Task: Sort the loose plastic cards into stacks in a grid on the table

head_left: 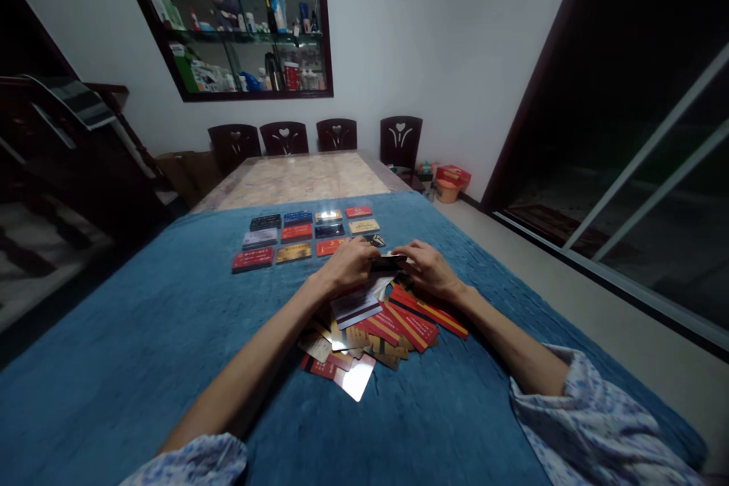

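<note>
My left hand [351, 264] and my right hand [431, 267] meet over the far side of a loose pile, fingers closed on a dark card [388, 263] between them. How many cards are held there I cannot tell. Beneath and in front of my hands the pile spreads out: a silver card [356, 307] with a dark stripe, red cards [411, 323] with yellow stripes, gold cards and a shiny pale card [357, 377] at the near edge. Just past my left hand lies a black card [373, 241] with a light pattern, partly hidden.
Card stacks stand in rows beyond my hands, among them a red stack [253, 259], a gold stack [294, 252] and a dark stack [265, 222]. A blue cloth [142, 319] covers the near table; the bare tabletop [319, 175] continues behind. Chairs [402, 138] line the far end.
</note>
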